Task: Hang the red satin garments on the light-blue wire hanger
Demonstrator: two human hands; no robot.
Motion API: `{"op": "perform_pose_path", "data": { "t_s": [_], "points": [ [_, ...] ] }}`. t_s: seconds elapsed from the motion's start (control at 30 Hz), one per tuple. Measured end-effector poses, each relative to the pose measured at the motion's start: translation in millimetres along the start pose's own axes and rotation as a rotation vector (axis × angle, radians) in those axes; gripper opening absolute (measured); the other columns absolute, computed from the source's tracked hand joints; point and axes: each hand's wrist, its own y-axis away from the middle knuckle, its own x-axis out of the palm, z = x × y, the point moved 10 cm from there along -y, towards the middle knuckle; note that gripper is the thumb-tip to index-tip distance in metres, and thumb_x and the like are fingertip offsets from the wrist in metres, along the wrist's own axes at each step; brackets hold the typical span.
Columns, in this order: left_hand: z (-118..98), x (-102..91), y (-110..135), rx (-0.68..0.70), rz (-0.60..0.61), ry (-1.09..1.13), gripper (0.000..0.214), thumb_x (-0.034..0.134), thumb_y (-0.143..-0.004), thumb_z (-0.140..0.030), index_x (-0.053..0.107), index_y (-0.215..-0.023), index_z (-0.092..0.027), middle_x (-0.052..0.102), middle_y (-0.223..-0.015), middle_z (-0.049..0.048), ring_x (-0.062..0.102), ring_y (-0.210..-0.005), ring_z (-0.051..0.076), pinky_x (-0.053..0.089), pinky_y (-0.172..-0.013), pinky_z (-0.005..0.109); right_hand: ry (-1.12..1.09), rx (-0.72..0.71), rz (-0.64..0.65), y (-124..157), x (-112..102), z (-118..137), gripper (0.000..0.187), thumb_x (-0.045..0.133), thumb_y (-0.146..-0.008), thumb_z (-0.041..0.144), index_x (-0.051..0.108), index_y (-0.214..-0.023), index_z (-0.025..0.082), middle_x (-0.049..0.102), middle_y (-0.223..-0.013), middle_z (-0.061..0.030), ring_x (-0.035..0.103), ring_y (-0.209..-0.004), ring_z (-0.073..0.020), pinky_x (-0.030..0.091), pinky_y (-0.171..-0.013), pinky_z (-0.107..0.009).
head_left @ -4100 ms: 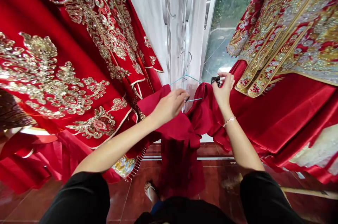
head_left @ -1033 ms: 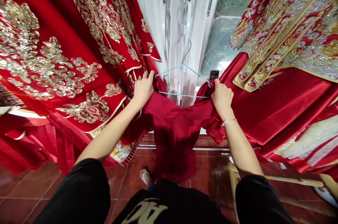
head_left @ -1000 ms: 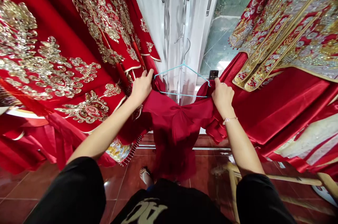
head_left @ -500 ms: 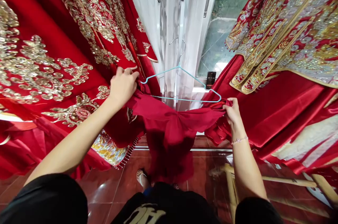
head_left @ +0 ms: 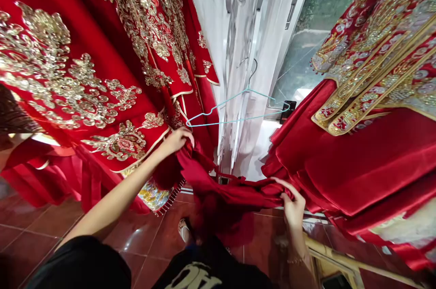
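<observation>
A crumpled, dark red satin garment (head_left: 225,198) sags across the lower middle of the frame, stretched between the person's two hands. The left hand (head_left: 175,141), left of center, grips a fold of it with curled fingers, just below the left tip of a pale blue wire hanger (head_left: 238,108). The right hand (head_left: 291,205), lower right of center, clutches the other end. The hanger sits above the garment, apart from it, against a sheer white curtain (head_left: 250,44). A red robe with gold sequin embroidery (head_left: 102,66) fills the upper left, and a red robe with a jeweled gold panel (head_left: 374,66) fills the right. A black phone (head_left: 288,112) stands by the window at right of center. Glossy red floor tiles (head_left: 37,221) show below.
</observation>
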Motion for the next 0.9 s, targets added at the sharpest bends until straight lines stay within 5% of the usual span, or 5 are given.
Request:
{"op": "perform_pose_path", "data": {
  "t_s": [0.13, 0.37, 0.5, 0.7, 0.9],
  "points": [
    [20.1, 54.2, 37.0, -0.141, 0.239, -0.271, 0.041, 0.041, -0.080, -0.006, 0.078, -0.088, -0.021, 0.066, -0.117, 0.0081, 0.070, -0.098, 0.019, 0.056, -0.087, 0.028, 0.018, -0.131, 0.090, 9.8, 16.2, 12.0, 0.027, 0.053, -0.064, 0.019, 0.079, -0.072, 0.024, 0.079, -0.077, -0.0029, 0.073, -0.075, -0.0239, 0.058, -0.075, -0.037],
    [8.1, 72.4, 61.9, -0.034, 0.394, -0.232, 0.053, 0.040, -0.086, -0.005, 0.069, -0.123, -0.032, 0.048, -0.151, 0.0057, 0.067, -0.113, 0.018, 0.055, -0.087, 0.027, 0.108, -0.298, -0.006, 13.3, 14.4, 58.3, 0.028, 0.055, -0.071, 0.014, 0.079, -0.079, 0.025, 0.079, -0.080, 0.0002, 0.073, -0.076, -0.0210, 0.056, -0.078, -0.034],
    [3.5, 88.9, 76.8, 0.054, 0.540, -0.168, 0.046, 0.043, -0.080, -0.001, 0.078, -0.095, -0.027, 0.049, -0.153, 0.0030, 0.065, -0.121, 0.022, 0.053, -0.092, 0.030, 0.098, -0.281, -0.034, 15.6, 14.7, 72.3, 0.026, 0.056, -0.071, 0.015, 0.079, -0.077, 0.026, 0.078, -0.077, 0.0005, 0.072, -0.074, -0.0216, 0.056, -0.075, -0.035],
    [38.3, 86.9, 82.9, -0.185, 0.322, -0.092, 0.029, 0.048, -0.080, -0.005, 0.072, -0.084, -0.021, 0.062, -0.137, 0.0098, 0.070, -0.103, 0.027, 0.052, -0.084, 0.035, 0.149, -0.245, -0.075, 28.1, 19.5, 79.6, 0.024, 0.056, -0.071, 0.016, 0.078, -0.075, 0.027, 0.078, -0.077, -0.0007, 0.071, -0.075, -0.0243, 0.055, -0.077, -0.040],
    [66.4, 85.6, 75.8, -0.365, 0.095, 0.471, 0.006, 0.054, -0.064, -0.016, 0.056, -0.060, -0.020, 0.065, -0.103, 0.0059, 0.059, -0.103, 0.024, 0.049, -0.092, 0.035, 0.154, -0.187, -0.087, 44.0, 30.4, 88.4, 0.023, 0.056, -0.070, 0.016, 0.077, -0.073, 0.026, 0.077, -0.074, -0.0005, 0.070, -0.073, -0.0229, 0.055, -0.076, -0.038]
  ]
}}
